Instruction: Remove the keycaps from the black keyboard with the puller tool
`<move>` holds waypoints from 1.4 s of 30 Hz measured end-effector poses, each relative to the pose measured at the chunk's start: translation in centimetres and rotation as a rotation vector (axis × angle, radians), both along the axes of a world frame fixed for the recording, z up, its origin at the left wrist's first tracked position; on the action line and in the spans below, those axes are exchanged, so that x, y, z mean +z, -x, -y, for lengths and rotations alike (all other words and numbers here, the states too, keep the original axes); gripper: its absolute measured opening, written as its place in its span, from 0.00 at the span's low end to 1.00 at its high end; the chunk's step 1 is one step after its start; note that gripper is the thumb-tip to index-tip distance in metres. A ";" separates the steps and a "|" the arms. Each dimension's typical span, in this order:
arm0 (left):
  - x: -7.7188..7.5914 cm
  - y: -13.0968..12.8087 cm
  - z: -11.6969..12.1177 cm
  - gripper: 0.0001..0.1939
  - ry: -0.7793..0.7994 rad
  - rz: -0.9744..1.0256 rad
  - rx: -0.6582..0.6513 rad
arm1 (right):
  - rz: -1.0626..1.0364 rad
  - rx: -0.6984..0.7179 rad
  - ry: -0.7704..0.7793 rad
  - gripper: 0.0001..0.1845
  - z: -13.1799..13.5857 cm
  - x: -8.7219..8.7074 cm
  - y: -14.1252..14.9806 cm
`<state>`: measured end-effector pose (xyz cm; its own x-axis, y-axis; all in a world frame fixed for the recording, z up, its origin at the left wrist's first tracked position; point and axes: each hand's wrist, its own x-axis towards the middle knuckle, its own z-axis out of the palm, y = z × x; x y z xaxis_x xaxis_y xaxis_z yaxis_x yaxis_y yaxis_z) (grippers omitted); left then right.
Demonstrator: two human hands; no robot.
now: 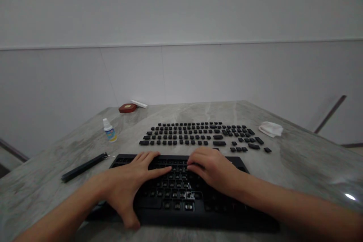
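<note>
A black keyboard [181,193] with its keycaps taken off lies near the table's front edge. My left hand [132,183] rests flat on its left half, fingers stretched out and open. My right hand [211,168] lies on the upper middle of the keyboard with the fingers curled down and pressed together; whether they pinch anything is hidden. Beyond the keyboard, the removed black keycaps [198,134] are laid out on the table in rows matching the key layout.
On the grey marble table [297,159], a long black strip [83,167] lies left of the keyboard. A small white bottle [109,130] stands at the left. A red box [127,107] and a white stick sit at the far edge. A crumpled white cloth [270,129] lies at right.
</note>
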<state>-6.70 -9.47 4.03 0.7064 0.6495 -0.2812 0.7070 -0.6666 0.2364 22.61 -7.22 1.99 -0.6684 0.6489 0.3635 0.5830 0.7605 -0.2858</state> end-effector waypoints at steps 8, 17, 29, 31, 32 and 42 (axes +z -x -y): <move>-0.5 -0.2 -0.3 0.73 -0.041 0.030 -0.024 | -0.223 0.147 0.054 0.02 4.1 -1.7 0.1; -1.6 -1.2 0.0 0.77 -0.068 0.064 -0.030 | -0.196 0.158 0.087 0.07 5.5 -1.2 0.2; -1.5 -4.2 1.2 0.29 -0.215 0.484 -0.269 | -0.329 0.237 -0.059 0.11 5.6 -3.0 2.2; -1.5 -4.7 1.4 0.17 -0.227 0.577 -0.320 | -0.313 0.262 -0.101 0.10 5.5 -3.1 2.4; -1.5 -4.8 1.4 0.14 -0.223 0.613 -0.336 | -0.300 0.273 -0.112 0.09 5.4 -3.1 2.4; -1.7 -5.1 1.6 0.06 -0.140 0.693 -0.307 | -0.276 0.359 -0.062 0.07 5.4 -2.7 1.7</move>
